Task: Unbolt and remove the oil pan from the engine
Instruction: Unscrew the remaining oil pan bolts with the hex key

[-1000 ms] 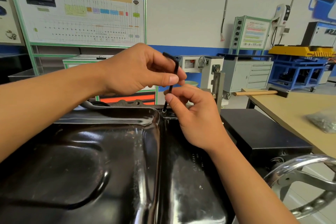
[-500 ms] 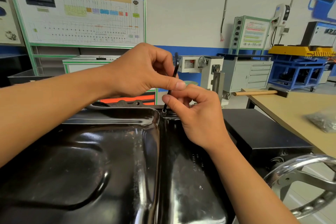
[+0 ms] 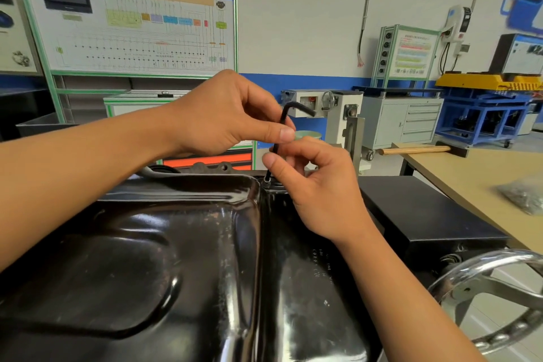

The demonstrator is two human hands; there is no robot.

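Head view: oil pan (image 3: 147,258) across the lower frame, glossy black, bottom up. Pinching hex key (image 3: 282,119) at upper shaft with left hand (image 3: 223,117), thumb against fingers. Pinching lower shaft with right hand (image 3: 317,185), just beneath the left. Near upright, short arm on top pointing right, tip down in bolt (image 3: 266,183) at the pan's far edge. Off right: table (image 3: 458,176) with mallet (image 3: 414,151) and bag (image 3: 523,195); handwheel (image 3: 499,297) lower right.

Two hands are showing, left hand (image 3: 223,114) and right hand (image 3: 317,188), with one black key (image 3: 283,117), one oil pan (image 3: 147,258), one hammer (image 3: 414,151), one bag (image 3: 523,195).
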